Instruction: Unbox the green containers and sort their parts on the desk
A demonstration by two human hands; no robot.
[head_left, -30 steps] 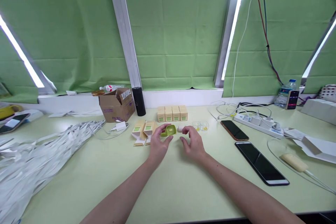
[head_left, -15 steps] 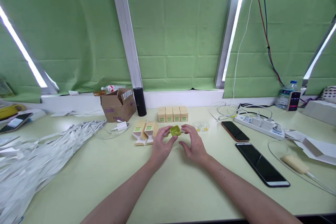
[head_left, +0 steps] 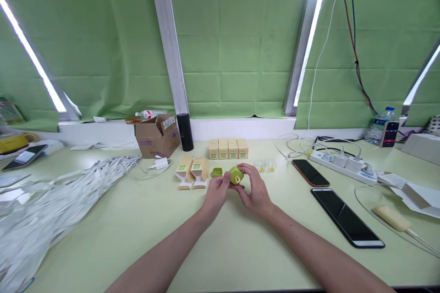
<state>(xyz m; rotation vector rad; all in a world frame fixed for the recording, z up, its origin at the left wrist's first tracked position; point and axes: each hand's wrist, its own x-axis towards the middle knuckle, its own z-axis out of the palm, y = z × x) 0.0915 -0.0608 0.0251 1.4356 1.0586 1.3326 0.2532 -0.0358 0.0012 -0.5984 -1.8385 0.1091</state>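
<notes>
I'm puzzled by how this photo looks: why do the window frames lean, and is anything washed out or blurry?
Head view: the wide lens bends the white window frames outward; light strips beside them glare to pure white; the pale green table is evenly lit, shadows soft; the small green rounded case between left hand and right hand is sharp.

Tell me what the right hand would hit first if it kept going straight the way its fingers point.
The right hand points up-left, its fingers already on the green case it holds with the left hand. Past that, likely the small green lid, then the flat cartons, though depth is unclear.
</notes>
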